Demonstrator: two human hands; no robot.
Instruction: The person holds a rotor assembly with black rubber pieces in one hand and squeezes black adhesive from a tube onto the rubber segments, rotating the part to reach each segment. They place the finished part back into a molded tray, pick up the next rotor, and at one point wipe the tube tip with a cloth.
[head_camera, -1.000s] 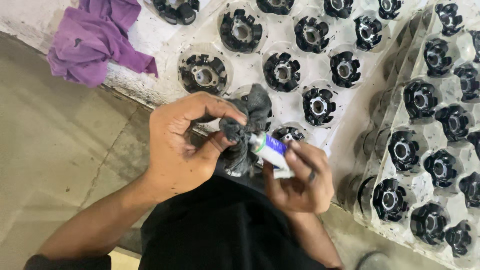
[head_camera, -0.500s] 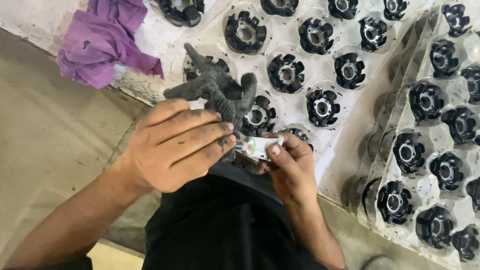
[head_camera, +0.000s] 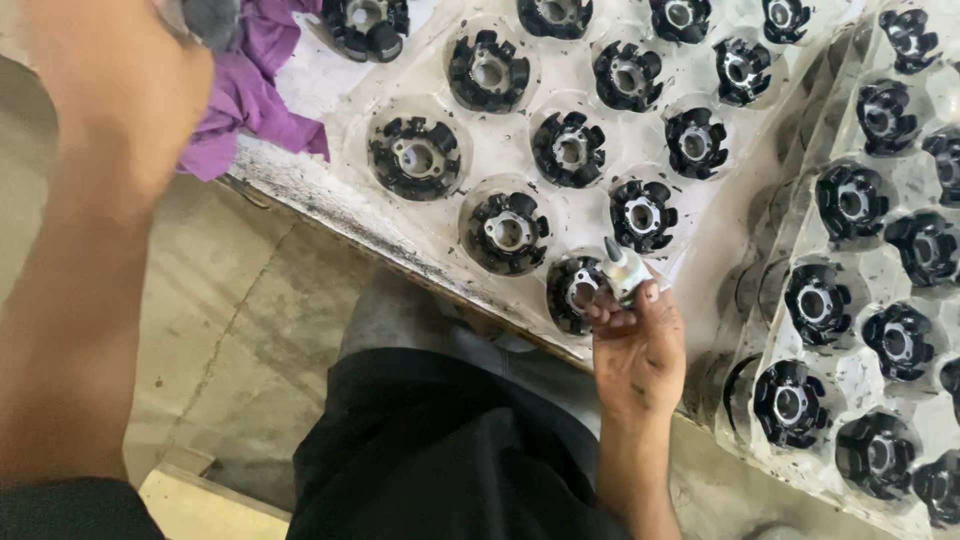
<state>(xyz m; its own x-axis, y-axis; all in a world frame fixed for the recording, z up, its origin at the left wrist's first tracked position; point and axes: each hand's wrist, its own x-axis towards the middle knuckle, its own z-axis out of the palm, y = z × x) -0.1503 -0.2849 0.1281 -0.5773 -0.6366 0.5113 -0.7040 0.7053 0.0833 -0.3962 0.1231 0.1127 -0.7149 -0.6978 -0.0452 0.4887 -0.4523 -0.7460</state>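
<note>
Small tube with a dark nozzle (head_camera: 624, 272), held upright in the closed fingers (head_camera: 612, 315) of the right hand (head_camera: 638, 352), just above a black round slotted part (head_camera: 575, 292) in the clear plastic tray (head_camera: 330, 85) on the bench. Left hand (head_camera: 115, 90) raised close to the camera, blurred; it seems to grip something grey, though its fingers cannot be made out. Purple cloth (head_camera: 245, 110) lies behind it.

Small white tube (head_camera: 625, 272) with coloured label, in right hand (head_camera: 640, 345).
</note>
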